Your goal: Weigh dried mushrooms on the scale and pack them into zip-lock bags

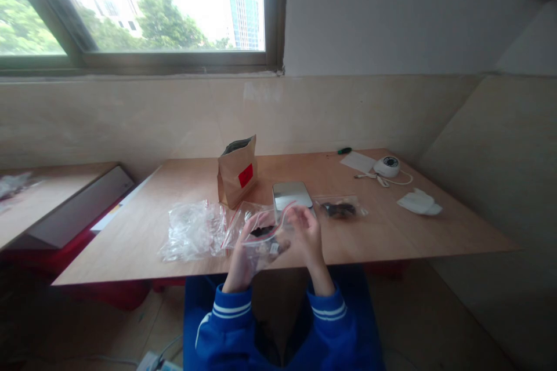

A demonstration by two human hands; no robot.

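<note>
My left hand [244, 255] and my right hand [307, 236] together hold a small clear zip bag [265, 232] with a red seal strip and some dark material inside, just above the near edge of the wooden table [391, 232]. Both sleeves are blue with white stripes. Behind the hands sits a small silver scale [292, 193]. Left of the hands lies a pile of empty clear zip bags [194, 229]. A filled clear bag with dark contents [340, 208] lies to the right of the scale.
A brown paper pouch with a red label [237, 171] stands open behind the pile. At the far right of the table are a white round device with a cable [387, 166], a paper slip [357, 161], a green pen [344, 151] and a white cloth [418, 202]. Another table [43, 197] stands left.
</note>
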